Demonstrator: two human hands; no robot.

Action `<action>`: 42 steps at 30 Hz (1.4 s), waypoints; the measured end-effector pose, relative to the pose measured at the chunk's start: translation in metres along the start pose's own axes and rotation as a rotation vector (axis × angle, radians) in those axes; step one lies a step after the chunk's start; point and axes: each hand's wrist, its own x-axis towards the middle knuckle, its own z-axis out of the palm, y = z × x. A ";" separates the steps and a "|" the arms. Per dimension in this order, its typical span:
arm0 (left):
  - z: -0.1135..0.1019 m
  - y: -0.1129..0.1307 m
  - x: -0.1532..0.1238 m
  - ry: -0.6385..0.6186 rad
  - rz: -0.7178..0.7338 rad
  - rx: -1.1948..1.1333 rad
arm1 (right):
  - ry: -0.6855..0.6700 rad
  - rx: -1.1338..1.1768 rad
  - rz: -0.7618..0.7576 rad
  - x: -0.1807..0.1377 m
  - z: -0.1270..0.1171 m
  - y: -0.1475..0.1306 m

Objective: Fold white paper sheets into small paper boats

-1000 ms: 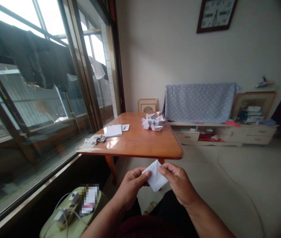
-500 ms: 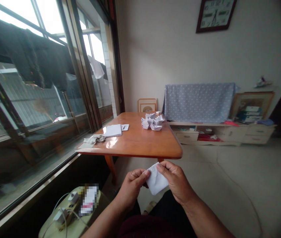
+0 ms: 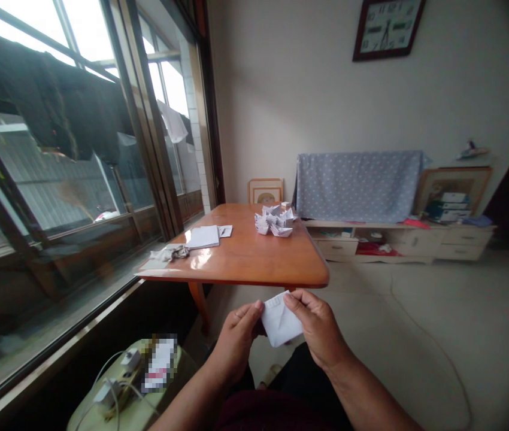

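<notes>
A folded piece of white paper (image 3: 280,320) is held in the air between the person's two hands, above the lap and just short of the table's near edge, with its folds narrowing to a blunt point at the bottom. The left hand (image 3: 236,341) pinches the paper's left side between thumb and curled fingers. The right hand (image 3: 317,326) pinches its upper edge between thumb and bent fingers. Neither hand is spread, and they do not touch each other.

Beyond them stands a wooden table (image 3: 254,260) holding a heap of small folded paper pieces (image 3: 275,221), a few white sheets (image 3: 203,237) and a crumpled cloth (image 3: 169,253). At lower left, white plugs (image 3: 131,360) lie on a pale green surface (image 3: 84,416). A grey dotted cloth (image 3: 357,185) hangs above a low cabinet (image 3: 416,242), and a clock (image 3: 387,29) hangs on the wall.
</notes>
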 end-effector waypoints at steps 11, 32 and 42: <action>0.010 -0.006 -0.004 -0.165 -0.083 0.168 | 0.101 0.095 -0.013 0.001 0.002 0.000; -0.019 -0.033 0.038 0.084 -0.066 0.070 | 0.161 0.059 0.128 0.032 -0.018 0.040; -0.051 -0.053 0.080 0.248 -0.108 -0.066 | -0.046 -0.053 0.293 0.038 -0.019 0.080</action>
